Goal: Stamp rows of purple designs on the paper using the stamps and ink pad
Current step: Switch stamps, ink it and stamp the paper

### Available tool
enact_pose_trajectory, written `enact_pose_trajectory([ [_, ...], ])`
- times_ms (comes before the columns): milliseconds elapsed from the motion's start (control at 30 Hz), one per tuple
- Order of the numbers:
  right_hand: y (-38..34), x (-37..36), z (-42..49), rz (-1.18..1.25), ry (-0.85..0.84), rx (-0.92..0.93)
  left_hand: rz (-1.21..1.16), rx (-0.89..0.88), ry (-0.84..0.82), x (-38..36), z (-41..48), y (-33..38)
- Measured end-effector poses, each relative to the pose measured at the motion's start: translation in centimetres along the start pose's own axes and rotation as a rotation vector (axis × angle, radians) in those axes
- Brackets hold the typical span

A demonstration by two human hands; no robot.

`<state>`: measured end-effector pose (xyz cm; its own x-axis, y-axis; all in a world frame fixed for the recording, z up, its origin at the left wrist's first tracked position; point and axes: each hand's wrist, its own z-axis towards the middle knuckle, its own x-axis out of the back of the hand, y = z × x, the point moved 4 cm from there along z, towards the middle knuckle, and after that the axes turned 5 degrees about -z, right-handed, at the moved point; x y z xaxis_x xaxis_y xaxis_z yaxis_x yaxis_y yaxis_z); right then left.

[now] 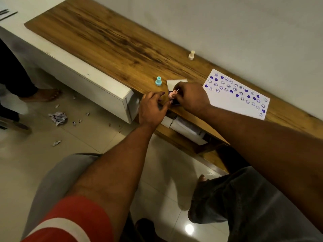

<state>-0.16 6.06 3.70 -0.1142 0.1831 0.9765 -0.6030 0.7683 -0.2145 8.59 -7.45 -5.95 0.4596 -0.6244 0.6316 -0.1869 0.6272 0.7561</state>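
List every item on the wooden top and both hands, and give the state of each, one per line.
pink stamp: upright, gripped by the right hand, on the ink pad.
ink pad: open, lid raised, mostly hidden by hands.
teal stamp: upright, untouched.
cream stamp: upright near the wall, untouched.
paper: flat, partly filled with purple hearts and smileys.
right hand: closed on the pink stamp.
left hand: fingers spread, at the pad's edge.

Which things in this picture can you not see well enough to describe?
All in the head view:
- Ink pad: mostly covered by the right hand and the pink stamp.
- Pink stamp's face: points down, so its design is hidden.
- Teal stamp and cream stamp: designs face the table.
- Smiley prints on the paper: too small for detail.
- Left hand fingers: contact with the pad unclear.
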Motion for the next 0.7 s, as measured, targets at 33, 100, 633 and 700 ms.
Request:
enact_pose_trajectory([
  [33, -0.4, -0.1, 0.2, 0.002, -0.006, 0.008, -0.008, 0.001, -0.001, 0.1, 0.1, 0.1],
  [100, -1.0, -0.6, 0.7, 0.02, -0.028, 0.014, -0.019, 0.006, -0.005, 0.2, 0.3, 0.2],
  [633, -2.8, -2.6, 4.9, -0.32, -0.1, 0.115, -0.041, -0.031, 0.16, 2.1, 1.2, -0.5],
  [700, -2.9, -3.0, 5.5, -0.329, -0.155, 0.103, -0.065, -0.002, 0.144, 1.9, 1.4, -0.9],
])
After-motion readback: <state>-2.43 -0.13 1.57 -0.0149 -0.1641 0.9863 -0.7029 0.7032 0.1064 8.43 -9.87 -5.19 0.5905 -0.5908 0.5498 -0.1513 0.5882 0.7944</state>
